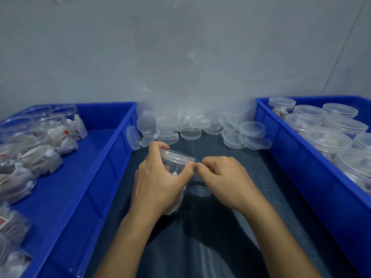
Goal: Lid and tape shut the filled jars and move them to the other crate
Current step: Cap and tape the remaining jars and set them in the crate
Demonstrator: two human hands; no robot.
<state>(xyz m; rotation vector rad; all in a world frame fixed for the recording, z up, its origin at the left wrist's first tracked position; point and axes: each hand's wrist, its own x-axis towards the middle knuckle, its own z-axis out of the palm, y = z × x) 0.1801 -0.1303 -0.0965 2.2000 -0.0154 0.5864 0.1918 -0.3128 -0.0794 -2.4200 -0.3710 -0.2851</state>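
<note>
- Right now the left hand [155,180] grips a clear jar [176,163] from the side, fingers curled round its wall, thumb up near the rim.
- The jar tilts, its top leaning away from the person, held over the dark bench [210,227] between two blue crates.
- A clear lid [177,154] sits on the jar; white packets show through the wall below the hand.
- The right hand [222,179] is curled, its thumb and forefinger pinched together just beside the left thumb at the lid's edge. I cannot tell what it pinches; any tape there is too clear to make out.
- The left crate [96,157] holds open jars [34,135] stuffed with white packets, some lying on their sides, a few red tags showing.
- The right crate [301,155] holds lidded jars [327,139] standing close together, touching one another.
- A heap of spare lids [190,127] lies on the bench against the grey wall [180,47], between the crates' far ends. Some lie flat and stacked, some lean on edge.
- One lid stands on its rim, touching the left crate's corner.
- A clear plastic bag [190,93] rises behind the heap, against the wall.
- Both forearms reach in from the bottom edge, bare to the elbow.
</note>
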